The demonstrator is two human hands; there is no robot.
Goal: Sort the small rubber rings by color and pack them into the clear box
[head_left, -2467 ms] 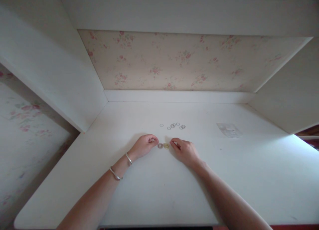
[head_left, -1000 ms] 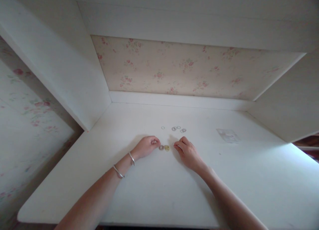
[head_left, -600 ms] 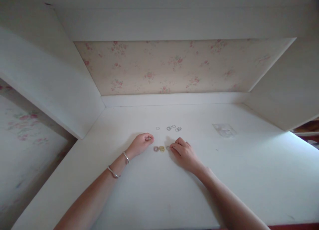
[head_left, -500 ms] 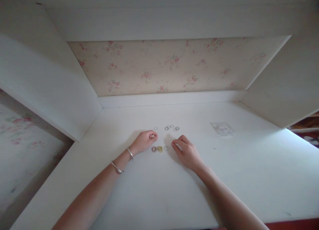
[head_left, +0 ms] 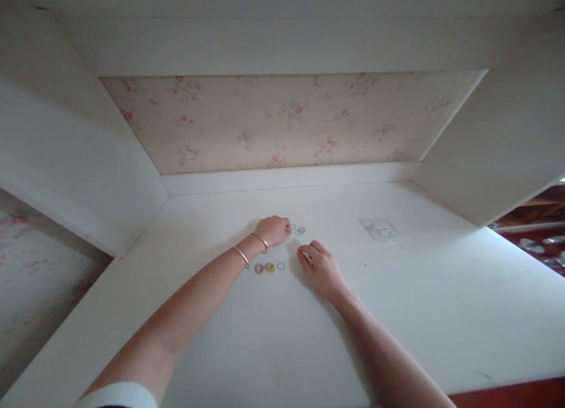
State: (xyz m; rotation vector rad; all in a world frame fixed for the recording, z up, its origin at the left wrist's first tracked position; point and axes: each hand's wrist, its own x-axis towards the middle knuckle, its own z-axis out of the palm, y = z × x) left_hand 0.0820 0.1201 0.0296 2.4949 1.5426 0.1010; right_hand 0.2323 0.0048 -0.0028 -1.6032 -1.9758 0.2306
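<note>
Just below the frame's centre, the copper-coloured rings (head_left: 259, 269), gold-coloured rings (head_left: 269, 268) and single silver ring (head_left: 281, 266) lie flat, holes facing up, in a row running left to right. The left hand (head_left: 272, 230) reaches up-right, palm down, fingertips beside more silver rings (head_left: 301, 231); its grip cannot be told. The right hand (head_left: 320, 266) points up-left, resting low, fingers curled, thumb and fingertip pinched together.

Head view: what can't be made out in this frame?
In the head view:
Left hand: what it pinches, if anything; too small.
Right hand: likewise.
Silver rings: count; too small, the left hand possibly covering some.
Yellow rings: count; overlapping.
Clear packet: contents; blurred.
Sleeve: rest cut off by bottom edge.
</note>
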